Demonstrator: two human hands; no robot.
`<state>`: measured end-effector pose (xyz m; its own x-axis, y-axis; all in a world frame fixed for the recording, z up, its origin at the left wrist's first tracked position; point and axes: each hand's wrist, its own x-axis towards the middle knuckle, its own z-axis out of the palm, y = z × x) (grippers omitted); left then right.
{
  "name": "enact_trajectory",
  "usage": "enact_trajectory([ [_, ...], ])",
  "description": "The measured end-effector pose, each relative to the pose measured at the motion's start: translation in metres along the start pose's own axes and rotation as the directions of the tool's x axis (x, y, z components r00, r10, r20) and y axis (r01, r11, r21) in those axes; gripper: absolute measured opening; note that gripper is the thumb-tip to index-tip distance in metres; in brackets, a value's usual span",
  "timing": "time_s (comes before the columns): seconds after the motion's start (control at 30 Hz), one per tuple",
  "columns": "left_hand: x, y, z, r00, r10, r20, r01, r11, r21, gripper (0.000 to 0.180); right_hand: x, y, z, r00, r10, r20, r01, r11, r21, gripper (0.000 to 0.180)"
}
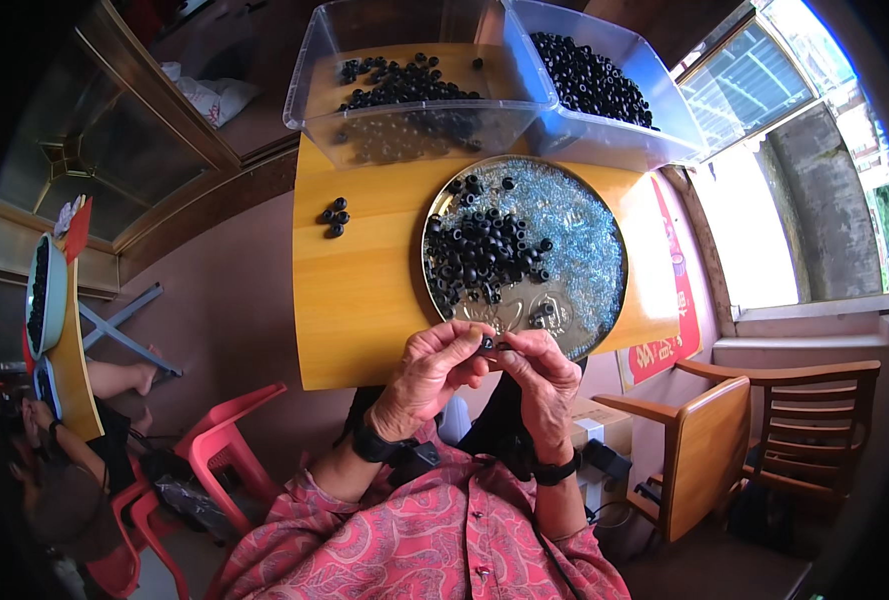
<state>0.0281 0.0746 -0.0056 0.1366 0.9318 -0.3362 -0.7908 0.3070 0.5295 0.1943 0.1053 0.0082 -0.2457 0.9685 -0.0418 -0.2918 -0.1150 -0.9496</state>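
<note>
Far left, second table: a narrow wooden table (77, 350) at the picture's edge bears a pale oval tray (53, 290) filled with dark beads; a seated person (60, 470) is beside it, low in the corner.
Red stools: plastic stools (227, 450) stand on the floor left of the wearer's sleeve.
Loose beads: a small cluster of black beads (335, 216) lies on the bare wood of the main table (365, 300), well apart from the round tray.
Left bin: clear plastic bin (415, 85) at the table's far edge, a thin layer of black beads across its bottom.
Left hand: the left hand (430, 375) is curled at the table's near edge, thumb and forefinger pinched on a small black bead (487, 343); dark band at the wrist.
Held bead: sits between the fingertips of both hands, just over the near rim of the round tray.
Round tray: a shiny metal tray (605, 300) in the table's middle, holding a heap of black ring beads (485, 255) on its left and a spread of small pale blue beads (575, 225) to the right.
Right hand: the right hand (545, 375) meets the left, fingertips closed at the same bead; whether it also holds a thread cannot be told.
Right bin: second clear bin (615, 130), touching the first, heaped with black beads.
Far right: a wooden chair (765, 440) stands near a bright window (785, 200).
</note>
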Motion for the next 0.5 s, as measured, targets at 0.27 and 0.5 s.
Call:
enact_trajectory([
  [0.27, -0.0002, -0.0015, 0.0009, 0.999, 0.031, -0.021, -0.030, 0.998, 0.051, 0.022, -0.0026, -0.0047, 0.0049, 0.999, -0.050, -0.012, 0.045, 0.968, -0.249, 0.021],
  [0.5, -0.0011, -0.0011, 0.0025, 0.999, 0.025, -0.043, -0.023, 0.998, 0.063, 0.022, -0.0001, -0.0055, 0.0022, 0.983, -0.179, 0.049, 0.177, 0.830, -0.528, 0.022],
])
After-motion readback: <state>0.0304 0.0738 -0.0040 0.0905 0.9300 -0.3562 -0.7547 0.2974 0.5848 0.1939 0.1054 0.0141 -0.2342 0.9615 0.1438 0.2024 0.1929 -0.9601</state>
